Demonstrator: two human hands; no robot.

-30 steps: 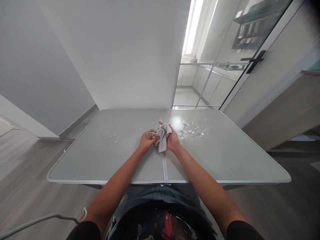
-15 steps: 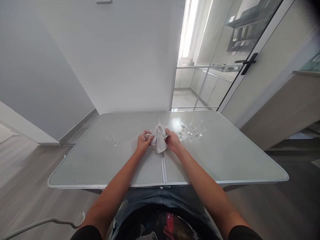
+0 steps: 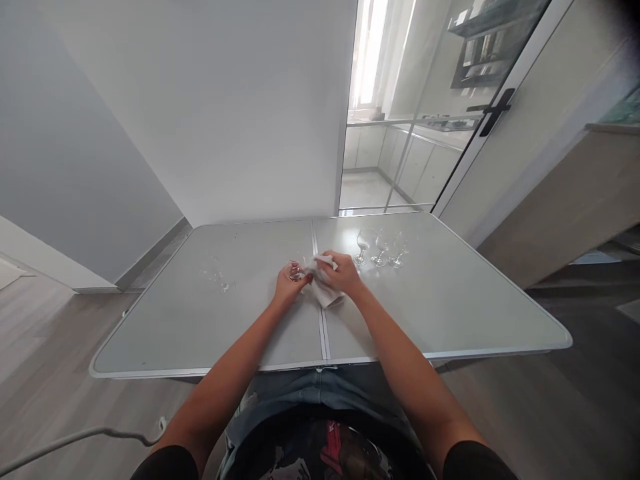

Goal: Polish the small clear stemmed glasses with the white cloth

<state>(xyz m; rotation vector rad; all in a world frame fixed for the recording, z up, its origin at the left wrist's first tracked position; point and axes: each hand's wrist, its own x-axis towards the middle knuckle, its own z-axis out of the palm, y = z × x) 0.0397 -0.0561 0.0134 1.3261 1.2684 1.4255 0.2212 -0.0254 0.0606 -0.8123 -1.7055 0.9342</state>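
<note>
Near the table's centre seam, my left hand (image 3: 289,283) is closed around a clear wine glass (image 3: 295,271), which is mostly covered by the fingers and hard to make out. My right hand (image 3: 345,272) grips a white cloth (image 3: 327,293) and presses it against the glass. The lower part of the cloth hangs down between the hands, over the seam. To the right of my right hand, three clear stemmed glasses stand upright in a row, the nearest glass (image 3: 361,248) close to the knuckles.
Another clear glass (image 3: 220,280) lies on the left half of the pale table (image 3: 440,307). Behind the table are a white wall (image 3: 260,120) and a glass door with a black handle (image 3: 497,112). A pale cable (image 3: 100,432) hangs at lower left.
My right hand has moved over the cloth toward my left hand, bunching it against the glass. The cloth's hanging end has swung to the right. The view has shifted slightly.
</note>
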